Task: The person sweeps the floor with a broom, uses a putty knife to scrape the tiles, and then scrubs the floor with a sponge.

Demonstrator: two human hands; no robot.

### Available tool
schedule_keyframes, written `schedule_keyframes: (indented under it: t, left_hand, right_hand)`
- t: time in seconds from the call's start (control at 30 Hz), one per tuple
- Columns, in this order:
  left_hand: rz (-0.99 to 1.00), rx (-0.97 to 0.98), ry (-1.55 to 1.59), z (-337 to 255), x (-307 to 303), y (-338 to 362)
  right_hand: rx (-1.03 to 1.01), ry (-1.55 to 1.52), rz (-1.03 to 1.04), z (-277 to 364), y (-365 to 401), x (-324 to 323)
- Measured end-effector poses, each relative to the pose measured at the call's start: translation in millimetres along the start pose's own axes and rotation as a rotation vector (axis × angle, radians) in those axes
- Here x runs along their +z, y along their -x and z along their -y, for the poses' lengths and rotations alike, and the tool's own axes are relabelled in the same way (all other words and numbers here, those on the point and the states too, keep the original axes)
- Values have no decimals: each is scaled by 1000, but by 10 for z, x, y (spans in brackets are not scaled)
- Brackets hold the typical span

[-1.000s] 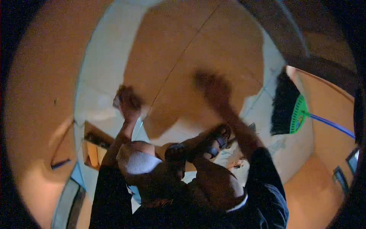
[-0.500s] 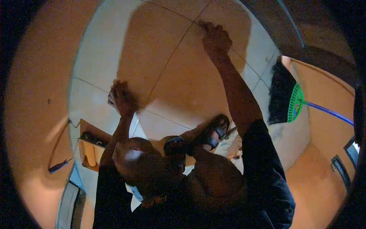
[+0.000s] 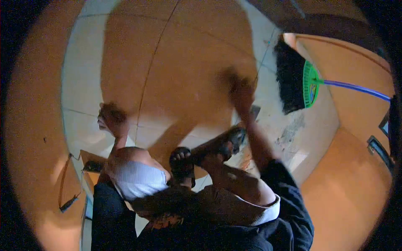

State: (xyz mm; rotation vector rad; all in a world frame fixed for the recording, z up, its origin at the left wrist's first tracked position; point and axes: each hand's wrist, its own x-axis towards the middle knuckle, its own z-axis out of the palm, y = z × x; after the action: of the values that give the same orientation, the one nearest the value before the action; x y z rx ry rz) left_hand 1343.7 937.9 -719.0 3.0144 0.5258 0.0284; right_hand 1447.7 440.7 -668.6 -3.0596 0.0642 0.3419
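Note:
My left hand is low over the pale tiled floor on the left, its fingers curled in; what they close on, if anything, is hidden. Farther right, my right hand is smeared by motion above the shadowed tiles, so its fingers do not show clearly. Beside the right wrist a small grey piece lies on the floor. Between my arms are my feet in dark sandals, with my knees bent.
A broom with black bristles, a green head and a blue handle is at the right by an orange wall. Grey dirt marks the tiles below it. On the left, a dark-handled tool appears beside an open box-like thing.
My right hand has come back toward my body and now blurs. My left hand stays low, its fingers still curled. The view has shifted, so the broom appears farther left and higher.

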Motion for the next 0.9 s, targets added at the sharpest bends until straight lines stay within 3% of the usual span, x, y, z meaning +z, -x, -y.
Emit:
schedule_keyframes:
  t: [0.1, 0.13, 0.17, 0.2, 0.27, 0.3, 0.33, 0.37, 0.43, 0.5, 0.53, 0.57, 0.63, 0.73, 0.83, 0.87, 0.9]
  left_hand:
    - [62, -159, 9, -430, -391, -158]
    - [78, -235, 46, -553, -523, -216]
    - [-15, -119, 74, -341, -267, -199]
    - [-90, 0, 97, 40, 177, -140]
    - [-87, 111, 198, 304, 351, 117]
    - [-46, 90, 277, 255, 261, 165]
    - [0, 5, 104, 45, 84, -11]
    - [60, -71, -74, -164, -93, -179]
    - [-48, -79, -140, -212, -58, -178]
    - [-169, 23, -52, -375, -266, -231]
    - [-225, 78, -12, -462, -378, -261]
    - [-71, 25, 42, -322, -243, -218]
    - [-147, 68, 414, -224, -159, -138]
    - [-54, -42, 60, -115, 25, -2]
    - [88, -119, -13, -147, 6, -128]
    - [-70, -108, 100, -191, -196, -91]
    - [-66, -138, 92, -204, -355, -72]
  right_hand:
    - [-137, -2, 133, 348, 1244, 218]
    - [-283, 23, 93, 334, 1433, 364]
    - [-428, 52, 47, 321, 1627, 506]
    - [-385, 53, 57, 99, 1442, 485]
    - [-177, -5, 120, -403, 788, 308]
    - [-119, -21, 136, -534, 656, 247]
    - [-126, -28, 151, -519, 727, 239]
    - [-207, -39, 165, -397, 896, 284]
    - [-539, -114, 227, -35, 1545, 506]
    - [-858, -202, 303, 115, 1937, 718]
    - [-833, -175, 326, 18, 1714, 651]
    - [-754, -134, 337, -57, 1360, 535]
    - [-586, -52, 354, -36, 661, 284]
    - [-678, -23, 333, 374, 369, -2]
    - [-797, 36, 341, 894, 126, -295]
    - [-775, 132, 267, 1064, -235, -342]
    - [-748, 228, 196, 1230, -601, -385]
